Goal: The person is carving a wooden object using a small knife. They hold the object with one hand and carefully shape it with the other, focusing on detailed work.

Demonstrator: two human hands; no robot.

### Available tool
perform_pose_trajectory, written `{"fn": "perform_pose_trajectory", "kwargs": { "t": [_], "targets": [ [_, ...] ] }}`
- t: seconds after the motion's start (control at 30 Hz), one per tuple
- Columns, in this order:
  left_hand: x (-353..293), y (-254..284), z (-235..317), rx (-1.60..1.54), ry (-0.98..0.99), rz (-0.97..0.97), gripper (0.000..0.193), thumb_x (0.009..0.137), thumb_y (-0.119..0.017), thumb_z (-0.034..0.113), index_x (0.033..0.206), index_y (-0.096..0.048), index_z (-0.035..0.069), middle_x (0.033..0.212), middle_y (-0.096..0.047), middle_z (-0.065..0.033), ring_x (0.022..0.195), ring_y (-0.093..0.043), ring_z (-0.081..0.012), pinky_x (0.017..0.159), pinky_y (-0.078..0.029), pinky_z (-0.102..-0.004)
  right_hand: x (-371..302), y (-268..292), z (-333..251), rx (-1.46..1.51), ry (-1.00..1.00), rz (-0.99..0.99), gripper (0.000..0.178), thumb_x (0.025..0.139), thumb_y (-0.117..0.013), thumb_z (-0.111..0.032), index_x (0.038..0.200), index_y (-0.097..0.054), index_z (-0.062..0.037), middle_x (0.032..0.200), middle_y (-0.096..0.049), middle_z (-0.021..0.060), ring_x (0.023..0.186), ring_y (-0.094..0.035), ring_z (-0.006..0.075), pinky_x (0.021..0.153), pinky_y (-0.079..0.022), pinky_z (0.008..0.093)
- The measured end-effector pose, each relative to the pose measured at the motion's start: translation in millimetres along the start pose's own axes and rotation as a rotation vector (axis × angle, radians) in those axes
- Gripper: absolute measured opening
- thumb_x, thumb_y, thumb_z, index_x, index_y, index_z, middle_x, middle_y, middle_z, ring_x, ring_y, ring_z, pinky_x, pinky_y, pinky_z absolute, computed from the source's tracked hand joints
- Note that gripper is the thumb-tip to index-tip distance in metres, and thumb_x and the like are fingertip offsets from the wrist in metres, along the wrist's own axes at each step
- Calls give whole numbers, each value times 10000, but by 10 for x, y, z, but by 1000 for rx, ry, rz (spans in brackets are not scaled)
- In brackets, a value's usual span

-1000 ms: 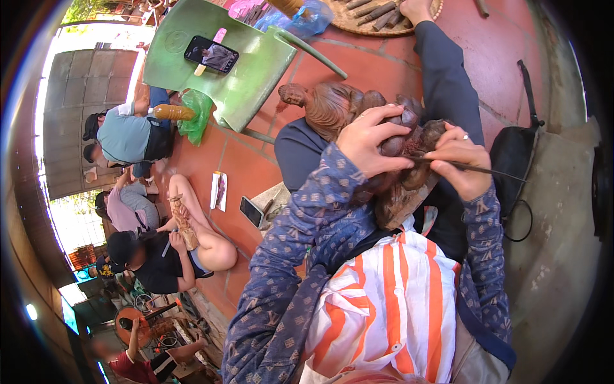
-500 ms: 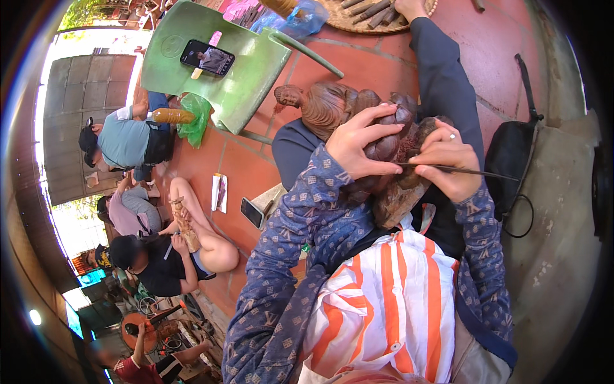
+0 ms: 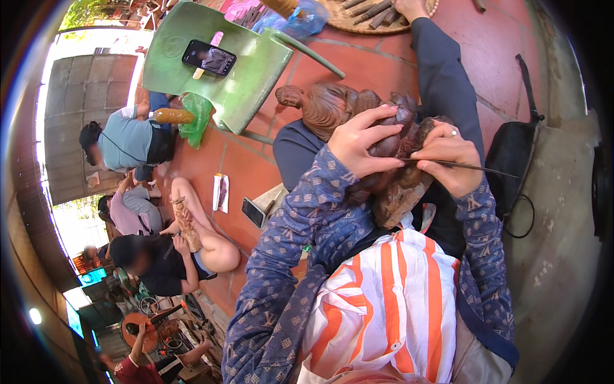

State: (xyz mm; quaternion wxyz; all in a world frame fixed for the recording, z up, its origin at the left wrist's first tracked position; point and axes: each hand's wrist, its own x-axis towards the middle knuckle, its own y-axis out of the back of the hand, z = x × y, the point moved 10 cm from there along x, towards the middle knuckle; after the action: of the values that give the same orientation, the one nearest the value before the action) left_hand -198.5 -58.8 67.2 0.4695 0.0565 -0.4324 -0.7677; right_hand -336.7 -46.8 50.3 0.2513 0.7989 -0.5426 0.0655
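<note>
At the far left, other people are seen seated on the floor (image 3: 256, 160), which is laid with red tiles; one of them (image 3: 160, 262) holds a small wooden figure (image 3: 185, 224). A green chair (image 3: 256, 70) lies tipped over near the upper left, and a phone (image 3: 209, 57) rests on its seat. A second phone (image 3: 253, 212) lies on the floor just below it, beside a small packet (image 3: 220, 192).

Toward the middle, a dark brown carving (image 3: 332, 109) is held over the person's lap, above an orange-and-white striped cloth (image 3: 390, 301). The left hand (image 3: 364, 141) is laid over the top of the carving, its grip closed around the rounded wood with the fingers (image 3: 384, 118) spread across it. The lower part of the carving (image 3: 400, 201) juts out beneath both hands.

Just to the right, the right hand (image 3: 451, 160) is closed on a thin tool (image 3: 473, 168), pinched between thumb and fingers, and its tip is set against the carving between the two hands. The tool's shaft runs out to the right, past the hand. A leg (image 3: 441, 77) in dark trousers lies behind the carving. A black bag (image 3: 511, 160) with a strap sits on the floor at the right, and a flat basket (image 3: 364, 22) holding tools lies at the top edge.
</note>
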Motion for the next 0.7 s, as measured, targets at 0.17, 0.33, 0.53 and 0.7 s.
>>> {"fn": "perform_pose_trajectory", "kwargs": {
  "t": [0.17,0.33,0.53,0.7],
  "targets": [
    [16,-64,-28,84,23,102,476,614,-873,205,1023,-704,29,1241,-599,-154,1072,-639,-288,873,-531,-353,-35,272,99,77,-3,172,150,731,-738,-51,876,-736,-10,763,-677,74,816,-581,213,924,-436,381],
    [26,20,35,-9,-4,37,481,622,-869,203,1036,-696,29,1240,-597,-171,1141,-599,-310,931,-500,-368,-32,106,9,49,17,-9,179,722,-765,-82,890,-739,-26,780,-677,64,833,-592,205,919,-435,381],
    [12,-2,42,42,-8,78,461,635,-862,187,1030,-694,21,1223,-603,-172,1135,-600,-308,934,-495,-369,-4,114,33,38,-1,35,150,729,-747,-67,872,-739,-22,752,-670,76,812,-596,216,944,-431,401],
    [44,-67,-25,38,39,89,456,628,-866,181,1022,-701,22,1212,-604,-167,1079,-631,-297,907,-509,-356,-16,191,96,104,-26,60,142,738,-746,-73,872,-739,-26,754,-666,59,808,-590,205,956,-421,394]
  ]
}}
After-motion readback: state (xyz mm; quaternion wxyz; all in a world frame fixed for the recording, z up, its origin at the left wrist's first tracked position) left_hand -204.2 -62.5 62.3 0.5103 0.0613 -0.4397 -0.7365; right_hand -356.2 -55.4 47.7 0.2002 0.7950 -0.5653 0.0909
